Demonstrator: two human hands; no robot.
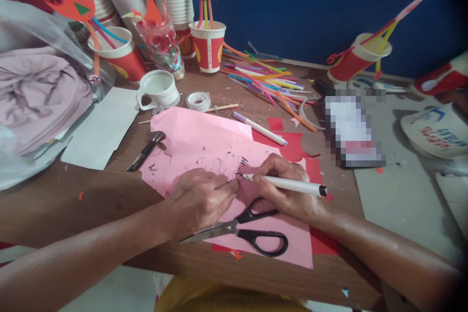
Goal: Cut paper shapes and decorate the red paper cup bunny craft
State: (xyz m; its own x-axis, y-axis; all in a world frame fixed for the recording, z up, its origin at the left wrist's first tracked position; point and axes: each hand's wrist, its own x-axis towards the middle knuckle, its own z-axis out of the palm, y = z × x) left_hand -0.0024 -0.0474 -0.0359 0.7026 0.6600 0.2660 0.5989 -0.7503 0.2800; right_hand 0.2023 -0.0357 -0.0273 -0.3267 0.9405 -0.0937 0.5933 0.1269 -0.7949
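My right hand (283,185) is closed round a white marker (288,184) whose tip touches the pink paper sheet (204,139) beside small black drawn circles. My left hand (199,200) rests on the same sheet, its fingers pressed together and pinching down right by the marker tip. What sits under those fingertips is too small to make out. Black-handled scissors (252,234) lie on the pink sheet just below both hands, blades pointing left under my left wrist.
A second white marker (260,128), a tape roll (198,101), a white cup (158,88), a wooden stick (219,107) and a black knife (146,151) lie behind the sheet. Coloured straws (263,80), red paper cups (207,46) and red paper scraps (292,146) crowd the back.
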